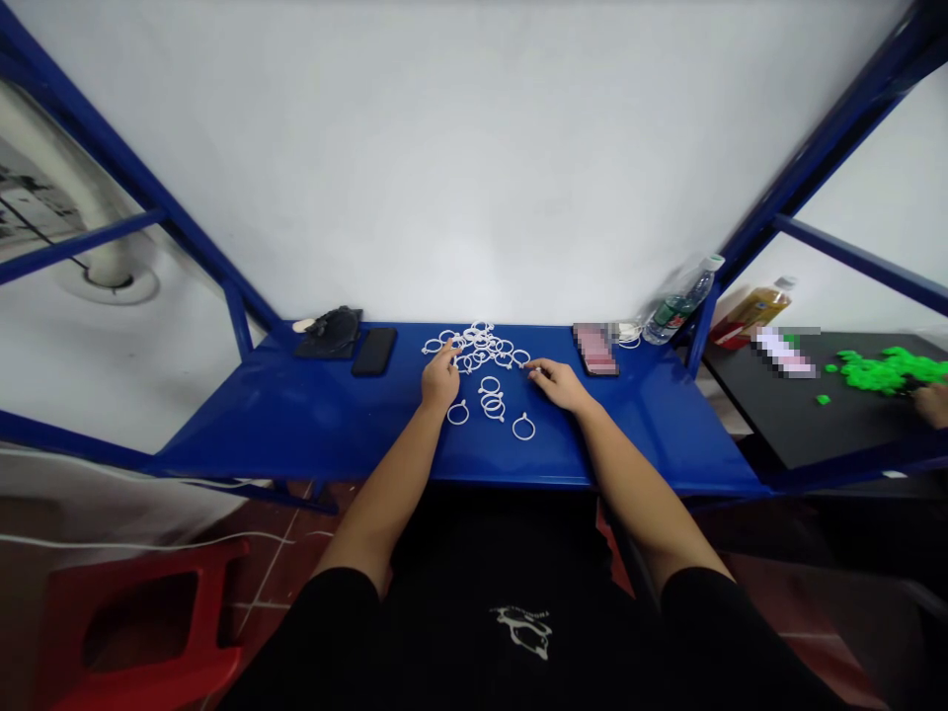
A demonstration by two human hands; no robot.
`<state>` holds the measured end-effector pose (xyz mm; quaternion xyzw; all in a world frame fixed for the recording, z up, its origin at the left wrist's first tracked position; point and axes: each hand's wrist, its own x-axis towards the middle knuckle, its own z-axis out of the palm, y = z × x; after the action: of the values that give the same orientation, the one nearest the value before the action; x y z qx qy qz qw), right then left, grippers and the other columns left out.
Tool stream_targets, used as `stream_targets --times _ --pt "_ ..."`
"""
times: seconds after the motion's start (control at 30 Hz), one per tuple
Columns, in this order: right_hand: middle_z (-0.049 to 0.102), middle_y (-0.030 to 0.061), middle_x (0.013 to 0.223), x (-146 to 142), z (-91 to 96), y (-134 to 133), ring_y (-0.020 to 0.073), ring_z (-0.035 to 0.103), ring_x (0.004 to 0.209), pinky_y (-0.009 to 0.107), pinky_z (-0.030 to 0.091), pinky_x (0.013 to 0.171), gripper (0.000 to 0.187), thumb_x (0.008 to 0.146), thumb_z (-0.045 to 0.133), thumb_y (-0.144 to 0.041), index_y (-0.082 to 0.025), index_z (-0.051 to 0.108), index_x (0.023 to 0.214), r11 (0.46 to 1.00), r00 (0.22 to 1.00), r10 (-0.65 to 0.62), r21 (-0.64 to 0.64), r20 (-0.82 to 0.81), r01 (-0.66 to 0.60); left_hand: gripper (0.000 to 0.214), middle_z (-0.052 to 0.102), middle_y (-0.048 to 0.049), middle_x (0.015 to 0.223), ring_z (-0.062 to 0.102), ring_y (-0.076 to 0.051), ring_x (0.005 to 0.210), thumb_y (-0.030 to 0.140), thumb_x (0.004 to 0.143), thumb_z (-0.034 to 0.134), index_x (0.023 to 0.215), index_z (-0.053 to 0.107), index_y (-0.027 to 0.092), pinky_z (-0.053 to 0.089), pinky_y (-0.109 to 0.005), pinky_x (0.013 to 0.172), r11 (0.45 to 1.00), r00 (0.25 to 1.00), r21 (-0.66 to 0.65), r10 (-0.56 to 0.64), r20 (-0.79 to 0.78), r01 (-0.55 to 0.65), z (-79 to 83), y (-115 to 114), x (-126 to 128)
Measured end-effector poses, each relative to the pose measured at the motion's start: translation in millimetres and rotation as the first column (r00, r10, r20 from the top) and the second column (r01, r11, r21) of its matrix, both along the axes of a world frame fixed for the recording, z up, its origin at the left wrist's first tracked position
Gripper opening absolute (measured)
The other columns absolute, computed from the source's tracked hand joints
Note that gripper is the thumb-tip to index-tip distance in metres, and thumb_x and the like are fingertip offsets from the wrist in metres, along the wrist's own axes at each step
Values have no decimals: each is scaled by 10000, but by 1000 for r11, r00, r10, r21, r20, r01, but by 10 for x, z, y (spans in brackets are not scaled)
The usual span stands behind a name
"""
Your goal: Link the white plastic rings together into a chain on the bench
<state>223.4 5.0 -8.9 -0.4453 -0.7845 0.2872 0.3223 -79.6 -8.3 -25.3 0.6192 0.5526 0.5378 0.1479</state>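
Note:
A heap of small white plastic rings [481, 348] lies at the back middle of the blue table [296, 415]. Several loose rings [492, 403] lie nearer me, one ring [523, 428] closest to the front. My left hand [440, 379] rests at the heap's left edge, fingers stretched toward the rings and touching them. My right hand [559, 383] lies at the heap's right side, fingertips pinched together on a ring at the edge of the pile.
A black phone [374, 352] and a black pouch [331, 333] lie at the back left. A pink-cased phone [595, 349] and a plastic bottle [677, 304] are at the back right. Another person's hand [933, 403] works green parts [885, 370] on a black table. A red stool [140, 622] stands lower left.

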Motion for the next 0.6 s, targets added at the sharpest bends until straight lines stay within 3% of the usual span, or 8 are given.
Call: stream_targets --times 0.1,0.2,0.3,0.4,0.5,0.6 --pt "786 55 990 -4 -11 14 210 715 887 325 525 865 325 1000 519 -328 -209 714 1231 1000 1000 8 -5 -26 -8 354 678 -94 1364 638 -278 1260 62 850 571 1086 782 220 481 -449 1145 997 996 40 64 -60 -61 7 -1 10" --pt "782 53 949 -4 -24 26 202 710 867 324 525 870 343 998 471 -305 -191 721 1203 1000 999 0 8 -45 1 223 714 -93 1200 688 -221 1015 161 892 614 1034 779 207 559 -373 966 992 985 69 112 -134 -103 22 -31 31" --pt "773 45 900 0 -32 36 196 700 829 313 519 840 352 976 449 -287 -181 737 1150 999 998 -25 22 -64 27 172 724 -55 989 655 -162 806 238 909 635 996 778 199 550 -304 825 998 964 25 -41 -264 49 46 -100 60" --pt "758 29 832 4 -22 39 187 679 762 299 510 797 340 927 450 -248 -180 757 1055 998 996 -51 31 -75 53 167 727 -37 928 651 -153 790 220 872 652 968 788 208 523 -279 787 965 879 -91 -262 -399 247 71 -170 95" --pt "737 19 770 11 -1 42 183 661 716 292 498 763 332 880 447 -222 -182 769 957 997 994 -70 37 -87 74 225 738 -34 985 664 -165 841 200 810 691 1005 801 228 511 -277 786 938 817 -198 -346 -462 285 89 -196 124" --pt "730 27 770 20 12 51 188 657 719 291 490 740 359 867 427 -213 -174 778 931 994 989 -100 30 -107 103 228 732 -31 980 662 -174 856 195 811 690 1003 807 237 500 -283 773 933 817 -263 -345 -462 246 84 -170 136"
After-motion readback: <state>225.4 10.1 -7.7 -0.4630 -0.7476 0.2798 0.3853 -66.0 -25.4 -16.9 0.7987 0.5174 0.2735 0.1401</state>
